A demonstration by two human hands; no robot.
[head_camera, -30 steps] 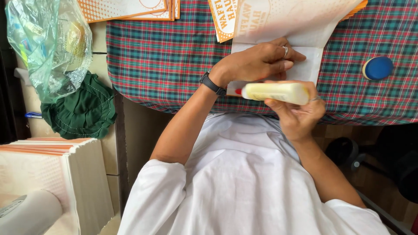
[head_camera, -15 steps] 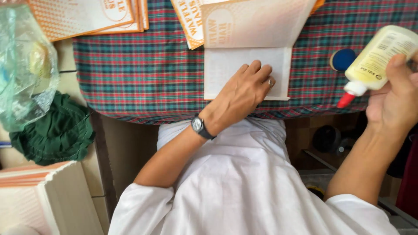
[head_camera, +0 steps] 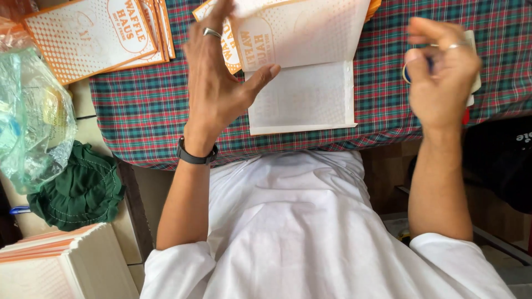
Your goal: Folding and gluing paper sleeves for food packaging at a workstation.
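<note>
Plaid-covered table: left hand open, fingers spread, over paper bag; right hand right of bag, closed on glue bottle; risk: raised flap folding askew

Table under a red-and-green plaid cloth, spanning the upper frame; on it, upper left, a fanned stack of orange-and-white paper bags; centre, an unfinished bag, its flap folded up; behind it, top centre, more bags; right, partly hidden, a blue cap.
</note>
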